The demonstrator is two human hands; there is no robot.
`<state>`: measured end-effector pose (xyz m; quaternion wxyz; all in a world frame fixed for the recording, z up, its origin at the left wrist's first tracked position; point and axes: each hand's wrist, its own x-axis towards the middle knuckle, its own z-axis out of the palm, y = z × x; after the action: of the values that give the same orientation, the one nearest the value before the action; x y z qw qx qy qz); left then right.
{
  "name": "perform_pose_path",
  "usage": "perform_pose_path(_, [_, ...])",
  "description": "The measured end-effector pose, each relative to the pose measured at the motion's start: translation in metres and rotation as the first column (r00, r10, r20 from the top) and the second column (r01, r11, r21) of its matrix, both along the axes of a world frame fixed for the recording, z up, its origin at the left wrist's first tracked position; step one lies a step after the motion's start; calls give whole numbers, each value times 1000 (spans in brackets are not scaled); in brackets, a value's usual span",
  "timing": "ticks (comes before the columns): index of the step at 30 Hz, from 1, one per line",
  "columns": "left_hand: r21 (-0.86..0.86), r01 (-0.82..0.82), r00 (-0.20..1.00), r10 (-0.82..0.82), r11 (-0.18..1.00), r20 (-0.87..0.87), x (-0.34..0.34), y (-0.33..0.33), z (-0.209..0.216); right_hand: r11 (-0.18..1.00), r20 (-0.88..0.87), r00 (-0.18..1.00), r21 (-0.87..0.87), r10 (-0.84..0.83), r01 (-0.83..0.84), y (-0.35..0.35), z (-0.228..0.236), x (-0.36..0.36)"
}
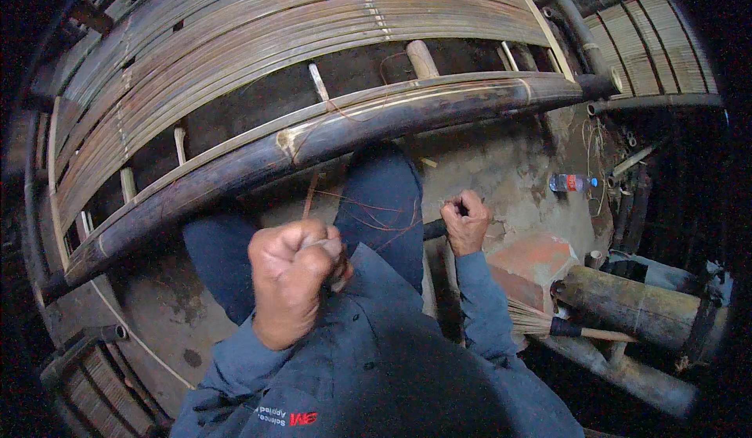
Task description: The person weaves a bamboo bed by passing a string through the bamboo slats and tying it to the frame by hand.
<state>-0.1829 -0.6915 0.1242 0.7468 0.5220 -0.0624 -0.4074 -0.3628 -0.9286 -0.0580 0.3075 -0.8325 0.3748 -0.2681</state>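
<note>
My left hand is a closed fist in front of my chest, and a thin reddish wire runs up from behind its knuckles. Loose loops of that wire cross my right knee. Farther right, my right hand is closed too, its curled fingers turned upward. A dark, rod-like piece shows just left of this hand; whether the fingers grip it I cannot tell. Beyond my knees lies a slatted bamboo frame, edged by a thick dark bamboo pole. More thin wire hangs about that pole.
On the floor at right lies a clear plastic bottle with a blue cap. Nearer are a reddish block, a bundle of thin sticks and thick bamboo lengths. Another slatted piece is at the lower left.
</note>
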Motion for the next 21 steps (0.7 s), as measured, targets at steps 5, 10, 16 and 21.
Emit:
perform_pose_path(5, [-12,15,995,-14,1000,95,4,-5,24,989,38,998,-136,-57,62,-34,11,-17])
perform_pose_path(10, [-220,28,997,-11,975,79,10,-18,78,896,76,996,-436,-55,83,-93,139,-7])
perform_pose_path(16, [-137,-45,998,51,989,37,9,-15,61,907,12,1000,-422,-12,16,-107,122,-40])
perform_pose_path(21, [146,-128,991,123,981,48,32,29,-18,994,-134,991,-105,-5,-9,-43,5,-54])
